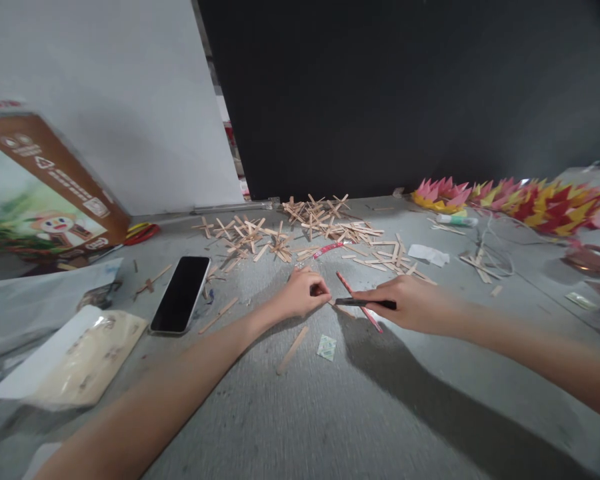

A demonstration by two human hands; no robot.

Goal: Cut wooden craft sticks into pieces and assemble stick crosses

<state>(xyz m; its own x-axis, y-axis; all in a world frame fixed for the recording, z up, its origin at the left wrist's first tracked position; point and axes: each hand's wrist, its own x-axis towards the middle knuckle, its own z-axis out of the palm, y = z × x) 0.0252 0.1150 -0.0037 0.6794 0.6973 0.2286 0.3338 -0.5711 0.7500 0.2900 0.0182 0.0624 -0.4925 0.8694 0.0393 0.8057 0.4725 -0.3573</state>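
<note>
My right hand [400, 301] is closed around a slim black tool [353, 302] that looks like a craft knife, its tip pointing left. Across from it, my left hand [303, 292] is pinched at the near end of a wooden craft stick [346, 312] on the table. The tool's tip lies over or against that stick; which one I cannot tell. A red patterned strip [373, 321] runs slantwise beneath the tool and my right fingers. Closer to me lie a loose craft stick [293, 350] and a small pale green printed packet [327, 347].
Behind my hands is a heap of craft sticks [250, 230], many joined in star shapes. A phone [181, 295] and a plastic-wrapped pack [90, 357] are left, before a printed box [45, 193]. Folded paper flowers [555, 203], a glue stick [457, 220] and tape [593, 259] lie right.
</note>
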